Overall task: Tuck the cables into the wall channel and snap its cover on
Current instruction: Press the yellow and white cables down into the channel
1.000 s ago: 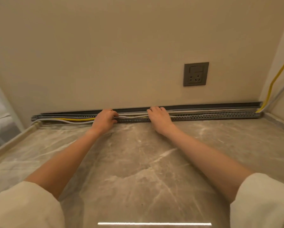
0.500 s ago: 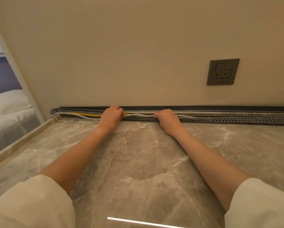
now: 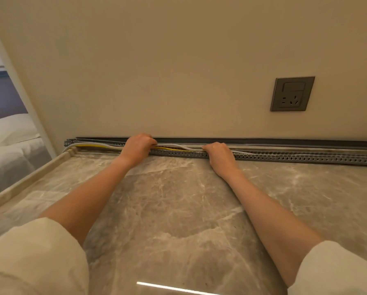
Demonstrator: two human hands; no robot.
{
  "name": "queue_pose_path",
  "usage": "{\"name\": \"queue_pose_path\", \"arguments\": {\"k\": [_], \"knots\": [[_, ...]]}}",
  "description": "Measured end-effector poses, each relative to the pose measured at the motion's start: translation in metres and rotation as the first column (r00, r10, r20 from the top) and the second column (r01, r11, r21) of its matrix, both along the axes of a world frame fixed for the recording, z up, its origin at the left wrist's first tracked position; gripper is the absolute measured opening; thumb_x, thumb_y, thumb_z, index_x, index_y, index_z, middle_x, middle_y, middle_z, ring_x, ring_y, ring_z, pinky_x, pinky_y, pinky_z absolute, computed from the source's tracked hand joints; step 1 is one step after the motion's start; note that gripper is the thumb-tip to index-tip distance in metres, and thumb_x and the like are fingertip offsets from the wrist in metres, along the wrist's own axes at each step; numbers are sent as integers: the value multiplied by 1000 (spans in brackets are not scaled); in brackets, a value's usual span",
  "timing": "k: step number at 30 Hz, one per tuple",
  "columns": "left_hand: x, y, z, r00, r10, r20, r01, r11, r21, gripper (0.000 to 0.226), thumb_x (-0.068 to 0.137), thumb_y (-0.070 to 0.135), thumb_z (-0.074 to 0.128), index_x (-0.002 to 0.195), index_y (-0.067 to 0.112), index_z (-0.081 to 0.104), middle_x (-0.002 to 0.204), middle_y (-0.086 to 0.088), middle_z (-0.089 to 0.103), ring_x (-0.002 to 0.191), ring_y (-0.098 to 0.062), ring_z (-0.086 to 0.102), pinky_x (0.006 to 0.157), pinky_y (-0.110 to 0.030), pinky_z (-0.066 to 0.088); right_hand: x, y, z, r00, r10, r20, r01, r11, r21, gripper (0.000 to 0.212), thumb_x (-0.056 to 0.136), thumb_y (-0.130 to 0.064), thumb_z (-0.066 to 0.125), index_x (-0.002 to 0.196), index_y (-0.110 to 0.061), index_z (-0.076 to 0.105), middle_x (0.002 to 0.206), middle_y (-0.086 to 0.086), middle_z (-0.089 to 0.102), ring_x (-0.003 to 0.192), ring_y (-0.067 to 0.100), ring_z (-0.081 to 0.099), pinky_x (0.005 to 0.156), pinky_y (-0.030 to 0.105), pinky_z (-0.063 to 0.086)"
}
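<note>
Along the foot of the wall, where the marble counter [image 3: 178,209] meets it, a slotted grey channel [image 3: 284,156] lies open. Behind it a dark strip, probably the cover [image 3: 263,141], rests against the wall. Both hands are at the channel, near each other. Left hand [image 3: 137,146] is curled over the cables, fingers bent down onto them, seemingly gripping the white cable [image 3: 176,146]. Right hand [image 3: 219,155] lies knuckles-up on the channel's front wall, fingertips curled into it; whether it grasps a cable I cannot tell. A yellow cable [image 3: 93,146] runs beside the white one, both sagging partly out between the hands. On the wall to the right sits a grey socket [image 3: 292,93].
</note>
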State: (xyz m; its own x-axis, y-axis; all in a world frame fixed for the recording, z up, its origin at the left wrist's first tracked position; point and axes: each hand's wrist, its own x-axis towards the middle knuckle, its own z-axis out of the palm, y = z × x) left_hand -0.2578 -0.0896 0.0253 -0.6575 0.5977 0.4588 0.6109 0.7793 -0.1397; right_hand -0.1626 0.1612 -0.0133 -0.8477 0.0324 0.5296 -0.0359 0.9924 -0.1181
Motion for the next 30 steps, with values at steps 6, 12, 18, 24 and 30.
{"name": "queue_pose_path", "arguments": {"k": [6, 12, 18, 24, 30], "knots": [[-2, 12, 2, 997, 80, 20, -82, 992, 99, 17, 88, 4, 58, 95, 8, 72, 98, -12, 68, 87, -33, 63, 67, -40, 51, 4, -2, 3, 990, 98, -101, -101, 994, -29, 39, 81, 13, 50, 112, -7, 62, 114, 10, 62, 109, 27, 54, 90, 36, 46], [-5, 16, -2, 995, 78, 64, -88, 982, 170, 18, 86, -1, 56, 90, 6, 73, 95, -12, 71, 89, -30, 63, 73, -41, 53, 6, -4, 6, 996, 85, -14, -85, 996, -25, 25, 82, 7, 54, 102, -5, 65, 104, 9, 57, 95, 26, 55, 79, 37, 50], [-12, 6, 11, 980, 15, 198, -33, 996, 84, 19, 83, 0, 60, 91, 7, 76, 98, -12, 75, 91, -28, 67, 81, -36, 54, 8, -10, 9, 998, 61, 19, -61, 998, -8, 24, 84, -10, 52, 101, -2, 67, 100, 10, 60, 93, 26, 58, 80, 36, 51], [-4, 1, 5, 950, 52, 309, -32, 997, -70, 38, 79, 7, 57, 116, 11, 67, 112, -11, 67, 102, -32, 61, 84, -37, 49, 4, -13, 11, 1000, 20, 11, -22, 983, 180, 24, 84, -14, 50, 98, -2, 66, 101, 11, 62, 100, 26, 53, 86, 34, 43], [1, -14, -12, 859, -108, 500, -88, 932, 352, 48, 75, 1, 56, 121, 9, 63, 117, -11, 67, 109, -24, 61, 91, -27, 45, -11, -50, 10, 1000, -25, -18, 27, 994, 110, 15, 78, -10, 52, 91, -3, 57, 100, 15, 56, 97, 29, 48, 81, 35, 42]]}}
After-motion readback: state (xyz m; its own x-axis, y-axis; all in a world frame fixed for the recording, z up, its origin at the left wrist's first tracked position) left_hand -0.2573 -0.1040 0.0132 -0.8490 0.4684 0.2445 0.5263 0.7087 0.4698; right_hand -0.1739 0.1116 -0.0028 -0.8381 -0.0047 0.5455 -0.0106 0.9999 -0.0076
